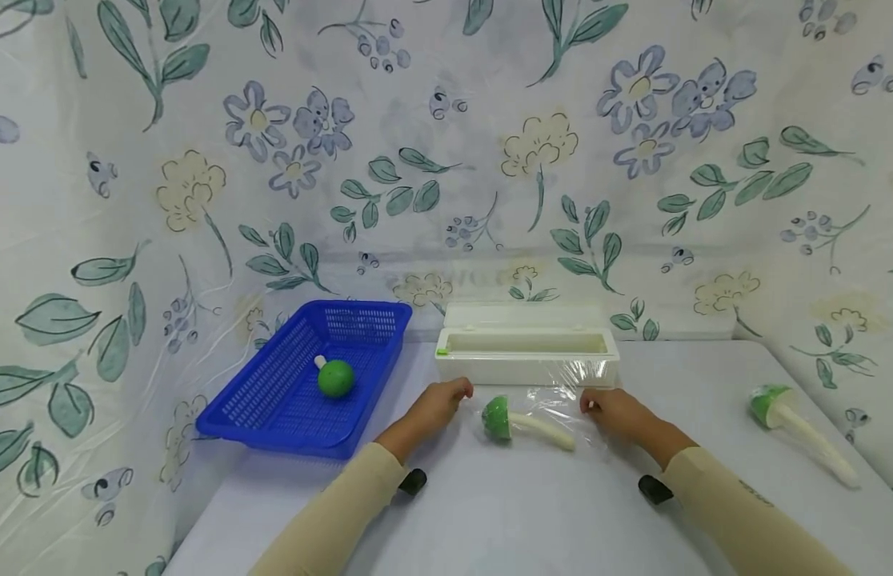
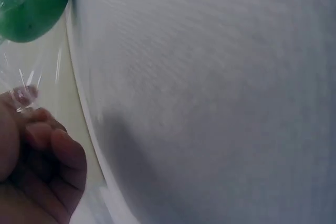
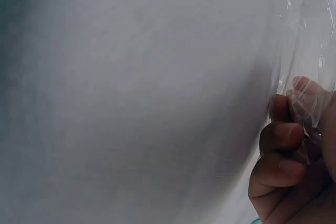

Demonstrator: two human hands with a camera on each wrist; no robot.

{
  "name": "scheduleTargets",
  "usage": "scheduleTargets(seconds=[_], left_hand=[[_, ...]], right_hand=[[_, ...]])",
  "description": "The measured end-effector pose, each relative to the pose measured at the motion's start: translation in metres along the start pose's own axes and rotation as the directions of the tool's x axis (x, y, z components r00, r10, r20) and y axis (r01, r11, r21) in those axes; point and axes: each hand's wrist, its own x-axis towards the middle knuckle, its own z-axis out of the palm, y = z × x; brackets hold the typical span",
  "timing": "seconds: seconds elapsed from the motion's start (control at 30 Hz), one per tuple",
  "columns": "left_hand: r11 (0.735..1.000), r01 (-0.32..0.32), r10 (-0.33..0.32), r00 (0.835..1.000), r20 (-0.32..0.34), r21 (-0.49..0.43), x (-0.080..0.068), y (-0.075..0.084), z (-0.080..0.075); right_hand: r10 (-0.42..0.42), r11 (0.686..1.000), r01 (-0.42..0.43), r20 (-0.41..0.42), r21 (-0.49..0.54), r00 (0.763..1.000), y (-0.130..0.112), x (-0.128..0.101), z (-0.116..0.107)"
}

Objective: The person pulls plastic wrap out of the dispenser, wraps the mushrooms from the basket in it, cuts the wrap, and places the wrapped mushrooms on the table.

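A blue basket (image 1: 288, 384) holds one green-capped mushroom (image 1: 334, 378). Before the white film dispenser (image 1: 527, 356), both hands (image 1: 435, 404) (image 1: 615, 412) pinch clear plastic wrap (image 1: 554, 404) over a second green-capped, white-stemmed mushroom (image 1: 522, 424) on the counter (image 1: 533, 512).

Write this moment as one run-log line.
left hand: pinches clear plastic film | right hand: pinches film | on film: green-capped toy mushroom | behind: white film dispenser box
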Motion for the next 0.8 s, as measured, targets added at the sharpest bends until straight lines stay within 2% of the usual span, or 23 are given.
scheduleTargets(seconds=[0.07,0.13,0.3,0.43,0.53,0.63,0.8], left_hand=[[0.993,-0.061,0.059,0.998,0.022,0.105,0.000,0.000,0.001],[0.989,-0.076,0.069,0.996,0.057,0.125,-0.002,0.000,0.001],[0.999,-0.041,0.037,0.992,0.119,0.029,-0.006,0.000,-0.005],[0.998,-0.039,0.046,0.987,0.155,-0.048,-0.010,-0.001,-0.009],[0.998,-0.045,0.051,0.982,0.180,-0.039,-0.012,-0.002,-0.008],[1.000,-0.028,0.028,0.977,0.212,0.000,-0.014,-0.001,-0.006],[0.999,0.018,-0.025,0.963,0.268,0.028,-0.015,0.006,-0.006]], right_hand=[[0.007,1.000,-0.006,0.036,-0.030,0.999,0.000,-0.001,-0.001],[-0.008,0.998,0.012,0.071,-0.054,0.997,-0.002,-0.003,-0.003],[-0.022,0.994,0.033,0.101,-0.109,0.995,-0.006,-0.010,-0.006],[-0.015,0.992,0.026,0.092,-0.121,0.996,-0.007,-0.013,-0.007],[-0.020,0.992,0.033,0.105,-0.123,0.994,-0.006,-0.015,-0.005],[-0.029,0.990,0.044,0.114,-0.133,0.993,-0.005,-0.016,-0.004],[-0.102,0.969,0.126,0.119,-0.213,0.988,-0.009,-0.018,-0.005]])
